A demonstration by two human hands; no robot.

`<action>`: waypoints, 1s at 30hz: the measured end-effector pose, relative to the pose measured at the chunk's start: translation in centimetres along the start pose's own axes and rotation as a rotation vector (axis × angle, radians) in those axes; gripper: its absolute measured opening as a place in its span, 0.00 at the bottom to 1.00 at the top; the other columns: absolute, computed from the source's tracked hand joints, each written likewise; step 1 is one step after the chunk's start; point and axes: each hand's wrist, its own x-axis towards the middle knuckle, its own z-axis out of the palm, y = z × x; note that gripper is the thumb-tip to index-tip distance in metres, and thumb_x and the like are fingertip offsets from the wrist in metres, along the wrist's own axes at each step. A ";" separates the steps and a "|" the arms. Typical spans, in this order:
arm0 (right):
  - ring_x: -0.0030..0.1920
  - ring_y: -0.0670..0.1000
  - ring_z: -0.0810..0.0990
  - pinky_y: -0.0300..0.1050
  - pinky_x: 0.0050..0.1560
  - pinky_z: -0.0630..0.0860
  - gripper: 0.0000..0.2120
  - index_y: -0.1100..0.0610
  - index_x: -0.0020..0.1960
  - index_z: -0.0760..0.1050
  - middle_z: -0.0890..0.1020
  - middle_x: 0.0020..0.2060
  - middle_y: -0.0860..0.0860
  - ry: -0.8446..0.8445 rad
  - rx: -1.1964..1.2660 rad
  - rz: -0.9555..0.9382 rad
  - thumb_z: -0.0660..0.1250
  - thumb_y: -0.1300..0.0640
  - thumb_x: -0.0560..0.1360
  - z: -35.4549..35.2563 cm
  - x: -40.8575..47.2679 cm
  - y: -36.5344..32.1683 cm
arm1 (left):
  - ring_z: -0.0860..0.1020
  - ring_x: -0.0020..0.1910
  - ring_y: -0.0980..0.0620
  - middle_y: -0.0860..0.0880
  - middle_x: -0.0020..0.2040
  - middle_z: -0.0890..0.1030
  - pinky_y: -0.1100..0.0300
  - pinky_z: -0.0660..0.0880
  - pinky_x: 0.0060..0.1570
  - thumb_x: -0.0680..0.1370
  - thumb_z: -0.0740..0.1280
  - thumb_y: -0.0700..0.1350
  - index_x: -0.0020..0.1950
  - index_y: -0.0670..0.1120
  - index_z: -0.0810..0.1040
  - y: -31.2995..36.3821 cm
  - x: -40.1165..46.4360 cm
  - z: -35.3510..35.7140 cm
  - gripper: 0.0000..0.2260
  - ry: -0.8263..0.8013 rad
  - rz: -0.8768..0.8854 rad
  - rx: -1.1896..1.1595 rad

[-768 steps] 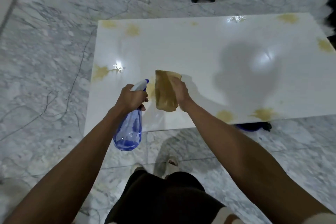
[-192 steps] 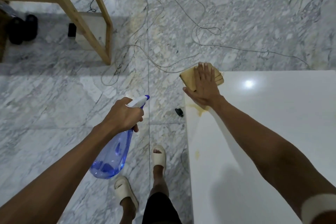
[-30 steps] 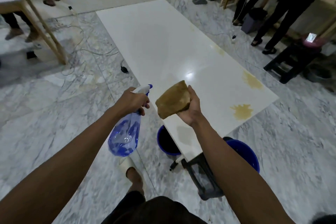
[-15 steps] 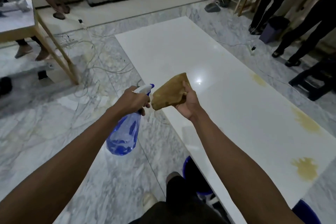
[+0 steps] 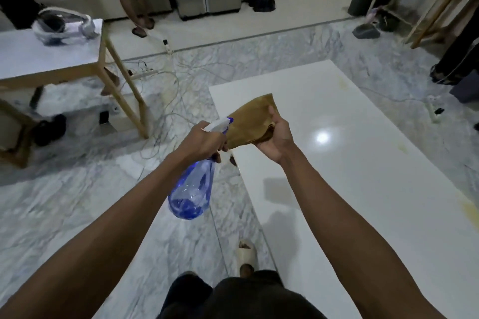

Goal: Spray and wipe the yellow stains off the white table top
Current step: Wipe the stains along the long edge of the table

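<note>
Left hand [image 5: 201,141] wrapped round neck of spray bottle [image 5: 193,189], finger at the trigger, nozzle pointed at the cloth. Right hand [image 5: 276,137] clamped on brown cloth [image 5: 252,122], thumb on top, fingers bunched under it. Both held up in the air over near-left edge of white table top [image 5: 363,163], touching nothing else; bottle body hung below left hand over the marble floor [image 5: 77,202], beside the table, not over it.

Bottle: see-through blue plastic, only a little liquid in the bottom, so judged light, rigid, likely slick if wet; best held at the neck under the trigger head, as gripped. Cloth: soft, floppy, stained, probably damp; would sag and fold, so best bunched or flattened under the palm for wiping.

Yellow stains seen along far-right edge of the table: one faint streak near far corner [image 5: 342,83], one smudge mid-edge [image 5: 403,147], one bigger patch near right frame border [image 5: 469,208]. All well apart from both hands, across the table's width. Table surface under the hands looked white, glossy, with a lamp glare spot.

Judged step: wetting the cloth with spray, then a reach or walk across to those stains.

Around: wooden-legged side table [image 5: 51,59] at left, loose cables [image 5: 166,90] on floor, other people's legs at the back, own sandal [image 5: 246,254] near table edge
</note>
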 end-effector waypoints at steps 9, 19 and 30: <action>0.62 0.60 0.81 0.57 0.59 0.77 0.24 0.57 0.74 0.69 0.80 0.64 0.61 -0.022 -0.061 0.080 0.56 0.44 0.84 5.9 14.7 -1.1 | 0.78 0.22 0.44 0.42 0.34 0.80 0.59 0.73 0.28 0.65 0.62 0.40 0.45 0.32 0.78 2.1 13.1 -7.0 0.15 -0.004 -0.075 0.015; 0.64 0.60 0.80 0.56 0.56 0.80 0.24 0.58 0.73 0.70 0.80 0.64 0.60 0.054 0.013 0.068 0.56 0.44 0.84 12.4 26.9 0.6 | 0.77 0.21 0.47 0.41 0.29 0.80 0.59 0.74 0.29 0.77 0.64 0.43 0.38 0.36 0.77 1.6 26.0 -14.8 0.13 -0.050 -0.125 0.054; 0.57 0.56 0.80 0.55 0.58 0.78 0.23 0.56 0.74 0.68 0.79 0.62 0.56 0.419 -0.410 0.205 0.58 0.45 0.84 11.0 34.4 3.6 | 0.83 0.23 0.46 0.29 0.48 0.81 0.50 0.74 0.39 0.77 0.65 0.39 0.45 0.40 0.77 -3.1 33.1 -21.1 0.03 -0.031 -0.173 0.045</action>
